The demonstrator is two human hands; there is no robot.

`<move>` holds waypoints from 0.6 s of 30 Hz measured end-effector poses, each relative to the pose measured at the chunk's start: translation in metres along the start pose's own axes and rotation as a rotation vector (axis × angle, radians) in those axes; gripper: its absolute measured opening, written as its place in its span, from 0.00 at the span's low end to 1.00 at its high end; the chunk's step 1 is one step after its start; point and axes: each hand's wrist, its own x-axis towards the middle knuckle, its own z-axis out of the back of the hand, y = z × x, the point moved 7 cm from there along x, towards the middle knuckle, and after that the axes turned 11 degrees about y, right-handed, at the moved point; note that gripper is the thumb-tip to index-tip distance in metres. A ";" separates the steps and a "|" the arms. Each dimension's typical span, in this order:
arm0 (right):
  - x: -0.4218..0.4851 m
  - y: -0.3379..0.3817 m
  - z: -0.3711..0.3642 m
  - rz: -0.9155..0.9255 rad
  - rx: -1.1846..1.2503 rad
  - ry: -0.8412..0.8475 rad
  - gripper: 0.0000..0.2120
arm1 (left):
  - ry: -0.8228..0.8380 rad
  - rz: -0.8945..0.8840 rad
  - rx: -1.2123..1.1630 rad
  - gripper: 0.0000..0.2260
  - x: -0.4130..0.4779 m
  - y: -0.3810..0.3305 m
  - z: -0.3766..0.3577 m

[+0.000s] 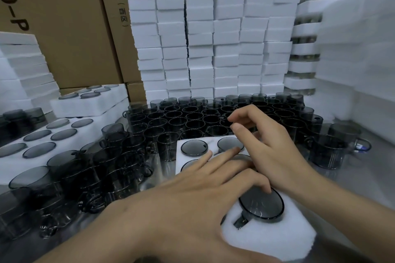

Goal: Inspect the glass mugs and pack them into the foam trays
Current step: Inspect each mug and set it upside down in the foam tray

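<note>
glass mugs point(261, 205) sit in the foam tray point(267, 241); loose mugs point(203, 117) crowd behind it. left hand point(192, 198) presses flat, right hand point(267, 141) curls, seemingly empty.

mugs point(193, 117): smoky glossy glass | trays point(267, 239): matt white foam | boxes point(70, 28): matt brown cardboard

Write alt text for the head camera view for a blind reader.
A person's left hand rests on upside-down smoky glass mugs in a white foam tray, while the right hand hovers above it, fingers loosely curled. Loose mugs crowd behind, backed by stacked foam trays and cardboard boxes.
</note>
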 end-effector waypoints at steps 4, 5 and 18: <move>0.001 -0.005 0.000 -0.034 0.005 0.014 0.06 | -0.054 0.077 -0.129 0.21 -0.003 0.001 0.015; 0.002 -0.007 0.000 -0.042 0.008 0.017 0.06 | -0.074 0.104 -0.161 0.19 -0.004 0.005 0.019; 0.004 -0.027 -0.007 -0.202 -0.154 0.165 0.06 | -0.125 0.382 -0.093 0.26 -0.010 0.049 0.022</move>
